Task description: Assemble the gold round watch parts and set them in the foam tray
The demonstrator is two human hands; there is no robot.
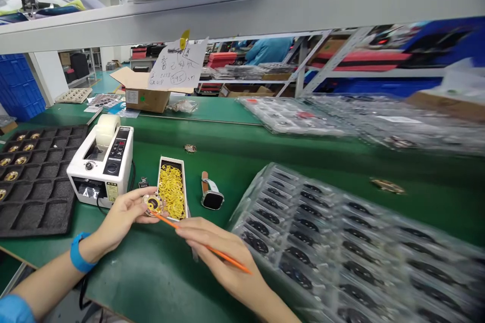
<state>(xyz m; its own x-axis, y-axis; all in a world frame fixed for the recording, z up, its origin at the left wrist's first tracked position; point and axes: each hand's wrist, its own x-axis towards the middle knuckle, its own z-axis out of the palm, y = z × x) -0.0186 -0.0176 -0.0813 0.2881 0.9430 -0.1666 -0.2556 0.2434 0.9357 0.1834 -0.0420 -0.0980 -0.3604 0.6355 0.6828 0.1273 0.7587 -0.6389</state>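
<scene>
Beyond and to the right of the tape dispenser [100,166], a handwritten sheet [178,68] is bearing a circled number, apparently 195, with 418 standing at its lower left; its other characters are blurring. On the dispenser, a yellow label [112,192] and red display [120,143] are showing marks too small to read, as is a carton label [132,97] behind it.

The scene is brightly and evenly lit, with only soft shadows. The tape machine [102,161] is rendered sharply; just to its right, the left hand [127,212] and the right hand [222,247] are kept fairly clear. Farther right of the machine, the clear trays [329,242] are streaked with glare and smeared by blur. Above it, the shelf [242,12] is slanted and stretched toward the edges. Below it, a pale sheen is thrown on the green bench [159,277].
</scene>
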